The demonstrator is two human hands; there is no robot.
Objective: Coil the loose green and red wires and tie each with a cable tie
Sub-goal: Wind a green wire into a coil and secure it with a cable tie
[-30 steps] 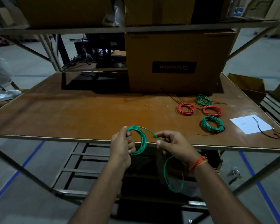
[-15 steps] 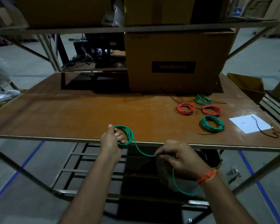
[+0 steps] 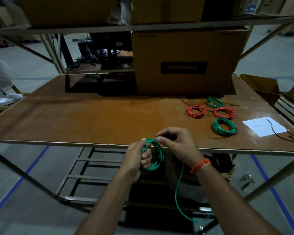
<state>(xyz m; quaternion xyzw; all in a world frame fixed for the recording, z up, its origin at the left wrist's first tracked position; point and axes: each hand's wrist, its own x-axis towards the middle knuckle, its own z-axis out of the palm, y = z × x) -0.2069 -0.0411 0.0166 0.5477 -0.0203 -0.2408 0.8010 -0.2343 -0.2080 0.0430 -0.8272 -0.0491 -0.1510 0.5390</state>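
While the left hand curls its fingers through a partly wound coil of thin green insulated wire, gripping the loops just at the near edge of the brown wooden worktop, the right hand pinches the same wire at the top of the coil between thumb and forefinger. From the coil a loose tail of green wire hangs below the worktop edge, curving down and to the right between the 2 forearms. An orange thread band circles the right wrist.

Further right on the worktop lie 4 finished coils, well apart from the hands: a near green coil bound with a black cable tie, a right red coil, a left red coil and a far green coil. The 2 red coils lie side by side between the 2 green ones. Thin black cable ties trail from several of them. Near the right edge rests a white sheet of paper with a loose black cable tie lying across it. Behind the coils stands a large brown cardboard box with an upside-down printed label, under a metal shelf carrying more boxes.
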